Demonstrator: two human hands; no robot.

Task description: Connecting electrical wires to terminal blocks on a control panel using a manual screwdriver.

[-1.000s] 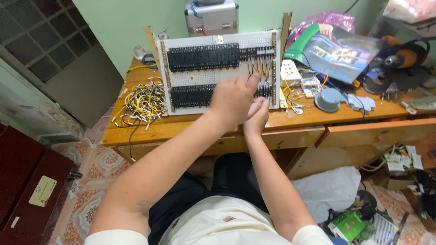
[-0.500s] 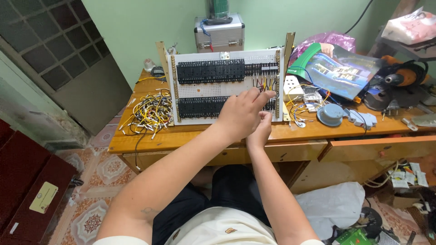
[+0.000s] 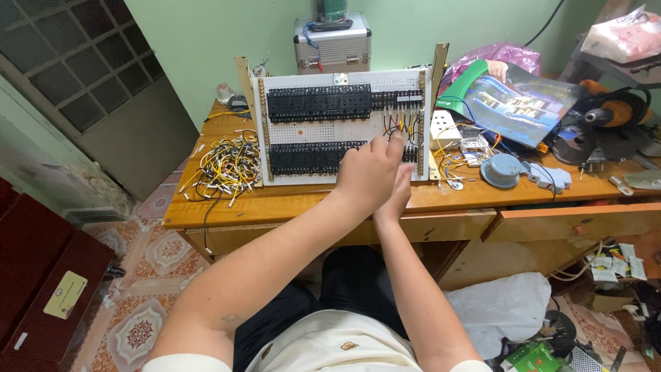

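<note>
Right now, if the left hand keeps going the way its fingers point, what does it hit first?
Probably the lower row of black blocks on the white panel, near the yellow and black wires; the left hand looks almost there, depth unclear.

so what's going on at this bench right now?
A seated person is working on a white panel propped upright on a wooden desk, with two rows of black terminal blocks on it. Both hands are at the lower row's right end: the left hand overlaps the right hand, fingers by the yellow and black wires hanging there. What they grip is hidden. A loose wire bundle lies to the panel's left.
</note>
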